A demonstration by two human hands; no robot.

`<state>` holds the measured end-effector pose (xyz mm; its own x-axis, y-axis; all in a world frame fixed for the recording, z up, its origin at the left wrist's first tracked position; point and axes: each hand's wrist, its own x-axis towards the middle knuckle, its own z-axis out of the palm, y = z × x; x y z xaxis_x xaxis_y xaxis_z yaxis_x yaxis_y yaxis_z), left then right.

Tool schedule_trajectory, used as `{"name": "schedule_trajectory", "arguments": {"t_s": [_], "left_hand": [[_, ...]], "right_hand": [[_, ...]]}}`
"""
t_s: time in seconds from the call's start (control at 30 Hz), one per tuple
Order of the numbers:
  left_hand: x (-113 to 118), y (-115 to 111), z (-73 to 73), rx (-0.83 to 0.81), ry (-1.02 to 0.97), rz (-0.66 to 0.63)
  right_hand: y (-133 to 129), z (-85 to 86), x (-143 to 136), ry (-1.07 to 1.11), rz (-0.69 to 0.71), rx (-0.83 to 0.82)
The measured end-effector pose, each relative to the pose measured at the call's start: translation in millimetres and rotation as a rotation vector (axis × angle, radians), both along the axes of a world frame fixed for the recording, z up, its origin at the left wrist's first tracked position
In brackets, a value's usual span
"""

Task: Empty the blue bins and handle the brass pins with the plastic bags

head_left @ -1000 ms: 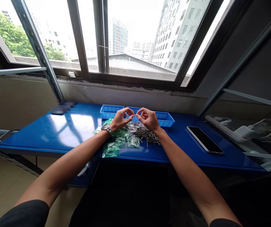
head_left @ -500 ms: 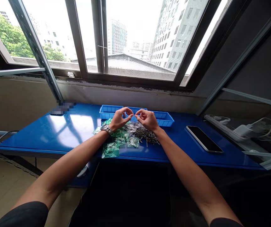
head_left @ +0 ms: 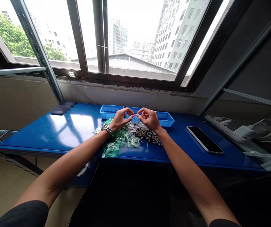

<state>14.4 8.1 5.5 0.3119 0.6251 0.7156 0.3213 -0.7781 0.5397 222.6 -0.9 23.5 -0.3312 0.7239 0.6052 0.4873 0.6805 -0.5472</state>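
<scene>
My left hand (head_left: pixel 121 118), with a metal watch on its wrist, is pinched at the fingertips above the small plastic bags. Facing it, my right hand (head_left: pixel 148 118) is pinched too, its fingertips close to those of the left. Whatever lies between the fingertips is too small to make out. Below the hands are green-tinted bags (head_left: pixel 112 149), clear bags (head_left: pixel 133 142) and a loose pile of screws (head_left: pixel 147 136). Blue trays (head_left: pixel 112 111) stand behind the hands, partly hidden by them.
A phone (head_left: pixel 204 139) lies on the blue table (head_left: pixel 38 132) at the right. Beyond it are a white charger (head_left: pixel 243 131) and cables. A blurred dark object (head_left: pixel 62 108) rests at the back left. Metal posts rise at both sides.
My right hand has shifted very slightly to the right. Both hands keep their pinched pose, and the view has moved a little.
</scene>
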Motion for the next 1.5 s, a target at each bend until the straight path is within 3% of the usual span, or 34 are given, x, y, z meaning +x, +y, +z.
{"name": "schedule_trajectory", "arguments": {"t_s": [0.23,0.5,0.63,0.77,1.07,1.27,1.5], "left_hand": [[1.2,-2.6,1.1,-0.019,-0.008,-0.014],[-0.4,-5.1,2.1,-0.043,-0.016,-0.004],[-0.7,-5.7,1.3,-0.044,0.005,-0.012],[-0.6,-5.5,1.9,-0.038,0.025,-0.019],[-1.1,-4.6,2.5,-0.022,0.057,-0.018],[-0.2,-6.3,3.5,-0.021,0.067,-0.02],[-0.8,-6.4,3.9,-0.021,0.083,-0.008]], "right_hand": [[4.9,-0.4,4.9,-0.134,0.044,-0.081],[12.1,22.4,67.5,-0.137,-0.374,-0.051],[14.3,23.7,82.0,-0.177,-0.468,-0.109],[8.4,28.3,80.1,-0.207,-0.403,-0.201],[-25.9,39.1,64.3,-0.393,0.031,-0.533],[-47.6,29.3,36.6,-0.494,0.044,-0.369],[-48.1,28.6,12.0,-0.578,-0.011,-0.235]]}}
